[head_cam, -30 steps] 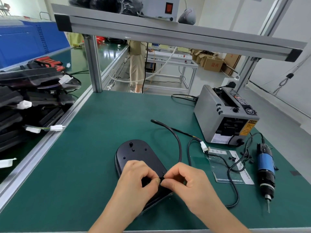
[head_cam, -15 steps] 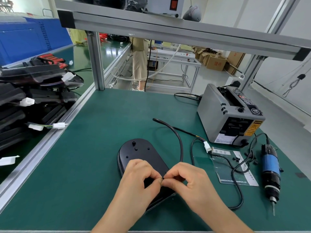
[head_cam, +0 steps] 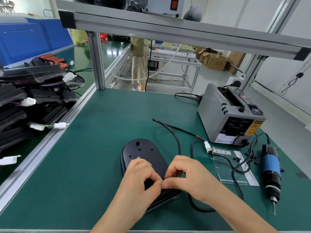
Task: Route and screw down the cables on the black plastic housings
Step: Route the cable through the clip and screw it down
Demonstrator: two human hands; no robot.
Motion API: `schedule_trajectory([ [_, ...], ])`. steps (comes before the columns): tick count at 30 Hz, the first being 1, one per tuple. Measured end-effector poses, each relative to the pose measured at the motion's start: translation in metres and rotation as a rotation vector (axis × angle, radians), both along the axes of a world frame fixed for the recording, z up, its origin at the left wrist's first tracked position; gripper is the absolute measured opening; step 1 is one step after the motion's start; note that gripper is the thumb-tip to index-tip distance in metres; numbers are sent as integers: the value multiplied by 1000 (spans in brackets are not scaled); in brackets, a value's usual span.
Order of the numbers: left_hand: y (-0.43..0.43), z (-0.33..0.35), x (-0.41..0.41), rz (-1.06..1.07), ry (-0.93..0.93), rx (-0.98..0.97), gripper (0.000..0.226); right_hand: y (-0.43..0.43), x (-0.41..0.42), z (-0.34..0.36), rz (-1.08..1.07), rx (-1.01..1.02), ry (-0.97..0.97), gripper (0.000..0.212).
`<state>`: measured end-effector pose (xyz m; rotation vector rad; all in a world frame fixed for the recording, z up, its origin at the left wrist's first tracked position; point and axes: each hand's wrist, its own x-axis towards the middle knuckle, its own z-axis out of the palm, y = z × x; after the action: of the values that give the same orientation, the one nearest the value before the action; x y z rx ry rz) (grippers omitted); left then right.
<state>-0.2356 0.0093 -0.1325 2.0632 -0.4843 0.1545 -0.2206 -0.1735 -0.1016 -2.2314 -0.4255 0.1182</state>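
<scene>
Green bench mat (head_cam: pixel 101 165), work sits near the front edge, middle. Black housing (head_cam: pixel 143 153) lies flat on it, pegs and screw holes facing up, near end hidden under the hands.

Risks, big to small:
- Housing isn't clamped. Nothing pins it but the fingers, so a sideways tug could pivot it on the mat.
- Electric screwdriver (head_cam: pixel 271 167) lies well off to the right. Reaching for it probably means one hand lets go.
- Cable (head_cam: pixel 175 137) arcs up stiffly from behind the right hand. Looks springy and could pop out of its route if released.
- Its white connector (head_cam: pixel 207 147) trails loose by the laminated sheet and may snag.
- Loose screws (head_cam: pixel 235 159) are tiny and scattered, easy to knock away.

Left hand (head_cam: pixel 139 180) and right hand (head_cam: pixel 190 175): both curled tight, thumb and fingertips meeting over the housing's near end, pinching something dark. Likely the cable, but the contact is mostly hidden.

Housing is oval. Its long axis runs from near-right to far-left, slanted, with the rounded far end pointing away from the person.
</scene>
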Motion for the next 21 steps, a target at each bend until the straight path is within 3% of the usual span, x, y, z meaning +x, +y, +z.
schedule_trajectory([
  [5, 1, 3, -2, -21, -23, 13, 36, -1, 5, 4, 46, -70, 17, 30],
  [21, -2, 2, -1, 5, -62, -12, 31, 2, 4, 10, 14, -45, 122, 27],
])
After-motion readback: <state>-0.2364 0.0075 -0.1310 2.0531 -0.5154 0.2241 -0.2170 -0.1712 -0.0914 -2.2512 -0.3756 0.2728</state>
